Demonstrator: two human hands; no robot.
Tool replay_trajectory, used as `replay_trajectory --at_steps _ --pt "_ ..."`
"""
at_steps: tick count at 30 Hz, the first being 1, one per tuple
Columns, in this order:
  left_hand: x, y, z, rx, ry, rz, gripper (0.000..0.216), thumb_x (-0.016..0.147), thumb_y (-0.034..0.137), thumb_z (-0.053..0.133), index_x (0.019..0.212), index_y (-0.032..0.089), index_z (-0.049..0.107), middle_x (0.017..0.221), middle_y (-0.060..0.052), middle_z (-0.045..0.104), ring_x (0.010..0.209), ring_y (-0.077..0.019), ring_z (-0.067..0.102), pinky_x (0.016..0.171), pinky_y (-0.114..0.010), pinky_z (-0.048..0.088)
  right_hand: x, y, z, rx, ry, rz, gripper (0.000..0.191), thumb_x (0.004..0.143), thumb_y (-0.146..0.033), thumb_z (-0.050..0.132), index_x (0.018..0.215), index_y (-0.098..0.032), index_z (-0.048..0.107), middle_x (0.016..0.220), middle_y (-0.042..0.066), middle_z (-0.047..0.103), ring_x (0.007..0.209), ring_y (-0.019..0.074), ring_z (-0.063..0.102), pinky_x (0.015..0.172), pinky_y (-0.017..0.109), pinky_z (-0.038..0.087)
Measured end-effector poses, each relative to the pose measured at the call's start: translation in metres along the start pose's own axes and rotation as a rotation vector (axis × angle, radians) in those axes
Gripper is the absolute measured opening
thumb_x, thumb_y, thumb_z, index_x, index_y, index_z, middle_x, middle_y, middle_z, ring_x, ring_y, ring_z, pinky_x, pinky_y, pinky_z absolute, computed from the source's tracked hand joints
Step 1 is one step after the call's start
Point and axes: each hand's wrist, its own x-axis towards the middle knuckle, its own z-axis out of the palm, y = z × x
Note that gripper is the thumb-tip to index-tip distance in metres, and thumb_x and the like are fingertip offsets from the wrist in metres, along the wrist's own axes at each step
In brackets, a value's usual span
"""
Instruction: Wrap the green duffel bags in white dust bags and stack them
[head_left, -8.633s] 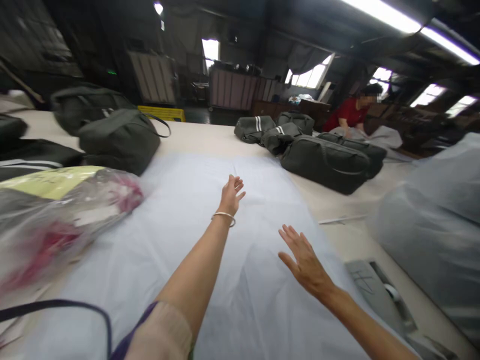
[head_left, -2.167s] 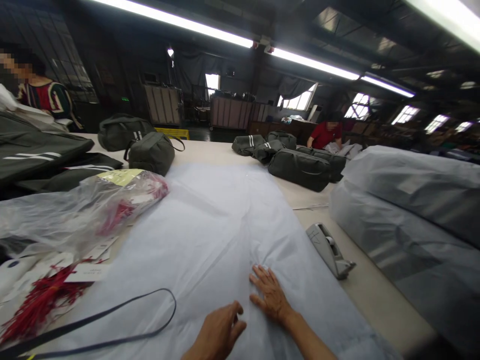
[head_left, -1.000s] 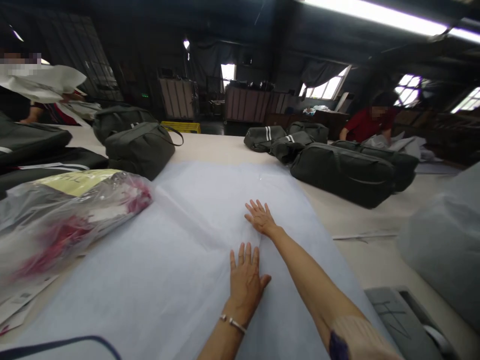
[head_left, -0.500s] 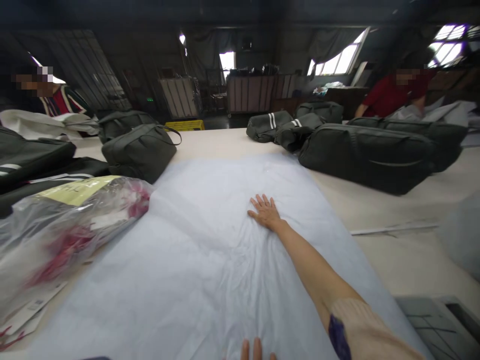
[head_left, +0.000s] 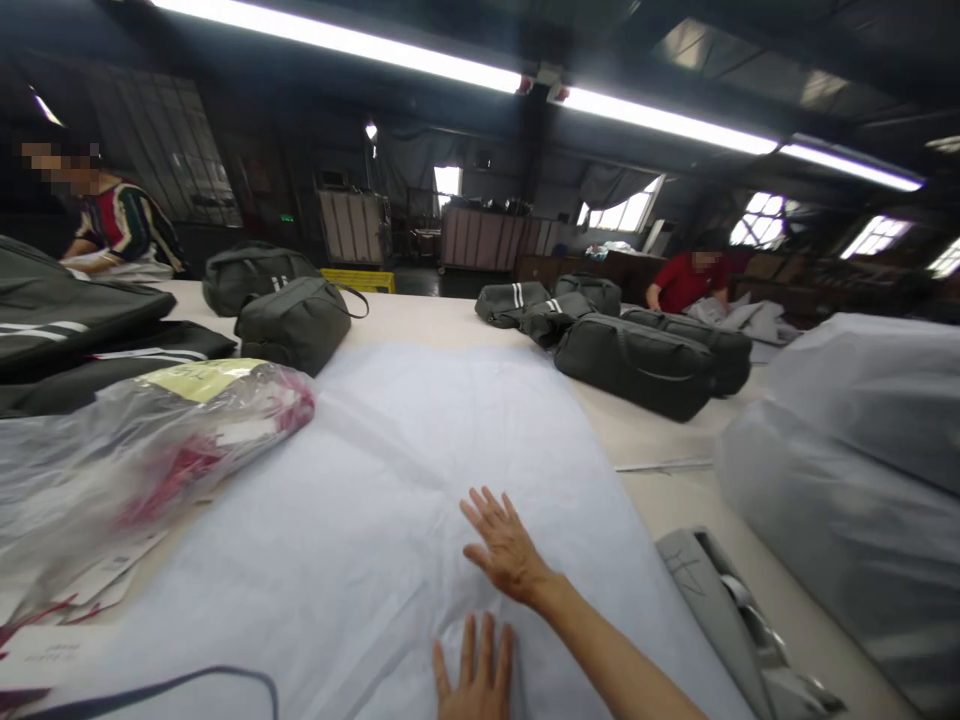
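A thin, pale white sheet (head_left: 360,500) with soft creases covers the table in front of me. My right hand (head_left: 510,555) rests palm down on it, fingers spread and thumb pointing left. Just below, at the bottom of the view, my left hand (head_left: 476,675) also lies on the sheet with its fingers apart. Neither hand grips anything. Wrinkles run in the sheet around both hands.
To the left lie a clear plastic bag (head_left: 225,430) with red-stringed tags and dark duffel bags (head_left: 292,325). More duffel bags (head_left: 637,365) stand at the right. A grey machine (head_left: 705,590) and translucent wrapped bundles (head_left: 847,480) occupy the right side. Two co-workers are across the table.
My right hand has drawn back toward me along the sheet. My left hand has come further into view, close to it. The camera has tilted up, showing ceiling lights.
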Motion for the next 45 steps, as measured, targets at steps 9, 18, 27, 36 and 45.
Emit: replay_trajectory --at_steps 9,18,27,36,45 --pt "-0.109 0.01 -0.109 -0.108 -0.306 0.105 0.063 0.082 0.032 0.062 0.14 0.018 0.046 0.145 -0.017 0.049 0.131 -0.035 0.046 0.103 -0.057 0.041 -0.125 -0.1 -0.021 0.136 0.127 0.171 0.051 0.096 -0.036 0.046 0.147 -0.028 0.039 0.153 0.007 0.039 0.145 0.0252 0.028 0.119 0.056 0.02" --pt "-0.212 -0.042 -0.122 -0.214 -0.348 0.326 0.045 0.088 0.022 0.052 0.133 0.017 0.052 0.134 -0.014 0.058 0.123 -0.0291 0.054 0.104 -0.045 0.041 -0.39 -0.147 -0.007 0.173 0.398 0.692 0.044 0.091 -0.042 0.046 0.123 -0.017 0.064 0.125 0.013 0.067 0.118 0.0277 0.062 0.102 0.047 0.051" --pt "-0.272 -0.062 -0.07 -0.074 -0.308 0.471 0.094 0.062 0.028 0.084 0.145 0.024 0.039 0.156 -0.013 0.033 0.145 -0.0342 0.027 0.118 -0.057 0.019 -0.357 -0.216 0.012 0.071 0.325 0.336 0.041 0.093 -0.025 0.048 0.133 -0.022 0.056 0.135 0.01 0.06 0.128 0.0259 0.053 0.108 0.05 0.046" --pt "-0.289 -0.073 -0.029 0.122 0.249 0.626 0.048 0.081 -0.002 0.04 0.12 0.02 0.057 0.14 -0.006 0.056 0.134 -0.0194 0.045 0.116 -0.042 0.03 -0.264 -0.212 0.03 0.276 -0.017 0.281 0.06 0.08 -0.016 0.056 0.14 -0.014 0.048 0.15 0.016 0.043 0.137 0.0284 0.042 0.113 0.049 0.038" --pt "-0.289 -0.041 -0.051 -0.161 0.29 0.327 0.042 0.059 -0.005 0.042 0.089 0.02 0.057 0.114 -0.006 0.066 0.111 -0.0213 0.058 0.096 -0.036 0.047 -0.304 -0.196 0.02 0.211 -0.145 0.012 0.023 0.082 -0.026 0.064 0.105 -0.022 0.067 0.102 0.007 0.067 0.098 0.0228 0.059 0.091 0.038 0.046"
